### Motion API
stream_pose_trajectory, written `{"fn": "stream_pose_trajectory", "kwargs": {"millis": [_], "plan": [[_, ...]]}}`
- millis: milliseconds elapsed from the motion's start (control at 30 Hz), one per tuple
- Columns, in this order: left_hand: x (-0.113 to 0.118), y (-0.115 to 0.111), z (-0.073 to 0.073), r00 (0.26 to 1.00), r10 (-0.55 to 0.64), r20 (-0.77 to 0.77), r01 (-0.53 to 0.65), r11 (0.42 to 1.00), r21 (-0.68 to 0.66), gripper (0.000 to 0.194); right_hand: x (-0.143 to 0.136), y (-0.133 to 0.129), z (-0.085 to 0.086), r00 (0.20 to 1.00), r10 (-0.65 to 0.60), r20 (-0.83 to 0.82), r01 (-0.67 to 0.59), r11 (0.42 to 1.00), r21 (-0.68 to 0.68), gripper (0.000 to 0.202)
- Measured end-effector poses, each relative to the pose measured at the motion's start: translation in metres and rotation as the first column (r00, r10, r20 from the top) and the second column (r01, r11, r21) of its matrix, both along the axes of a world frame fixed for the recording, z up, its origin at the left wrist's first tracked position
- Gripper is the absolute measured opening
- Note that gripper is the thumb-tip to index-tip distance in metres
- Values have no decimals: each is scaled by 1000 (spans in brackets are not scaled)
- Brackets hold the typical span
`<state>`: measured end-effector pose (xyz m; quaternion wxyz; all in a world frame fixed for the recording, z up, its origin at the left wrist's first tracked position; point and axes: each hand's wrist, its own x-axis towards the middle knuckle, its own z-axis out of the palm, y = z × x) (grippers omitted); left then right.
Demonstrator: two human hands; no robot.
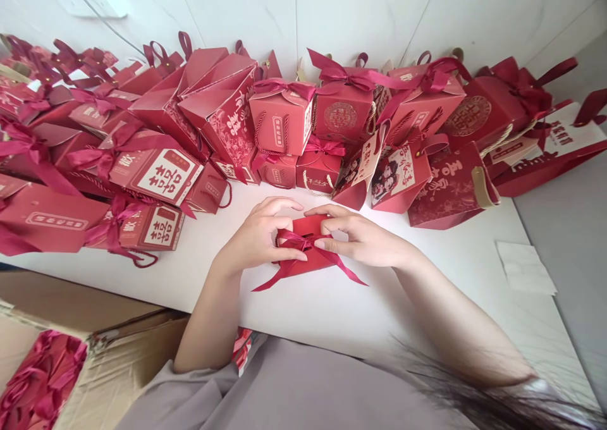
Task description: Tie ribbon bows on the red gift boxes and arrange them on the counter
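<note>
A small red gift box (310,267) rests on the white table in front of me. Across its top a dark red ribbon (348,269) is tied in a bow, its two tails spreading toward me. My left hand (265,234) is at the box's left side, thumb and fingers closed on the bow's left loop. From the right, my right hand (360,234) pinches the right loop near the knot, with its index finger over the box's far edge. Part of the box and bow is hidden under my fingers.
Many red gift boxes (282,123) with ribbons and rope handles line the wall, some stacked at the left (156,171). A cardboard carton (128,354) at lower left holds more ribboned boxes. White paper (525,267) lies near the table's right edge.
</note>
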<state>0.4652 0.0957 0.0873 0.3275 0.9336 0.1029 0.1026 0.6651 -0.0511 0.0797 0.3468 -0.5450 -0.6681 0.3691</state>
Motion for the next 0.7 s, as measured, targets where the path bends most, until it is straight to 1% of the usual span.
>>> {"fn": "stream_pose_trajectory", "kwargs": {"millis": [100, 200, 333, 533, 600, 700], "plan": [[-1, 0, 0, 1000, 4, 1, -4, 1000, 29, 43, -1, 1, -2, 999, -8, -37, 9, 1000, 11, 29], [-1, -1, 0, 1000, 2, 9, -2, 1000, 24, 45, -1, 3, -4, 998, -16, -66, 19, 999, 41, 28], [-1, -1, 0, 1000, -5, 9, 5, 1000, 27, 45, 0, 3, -5, 998, 24, -56, -18, 995, 97, 24], [0, -1, 1, 1000, 0, -8, 0, 999, 52, 46, 1, 3, -3, 999, 39, -33, -36, 994, 103, 22], [-2, 0, 0, 1000, 4, -9, -3, 1000, 26, 44, 1, 3, -3, 998, 31, -49, -27, 995, 96, 22], [-5, 2, -1, 1000, 18, -7, -19, 996, -83, 35, 2, 3, -2, 994, 9, -107, -2, 998, 66, 26]]}}
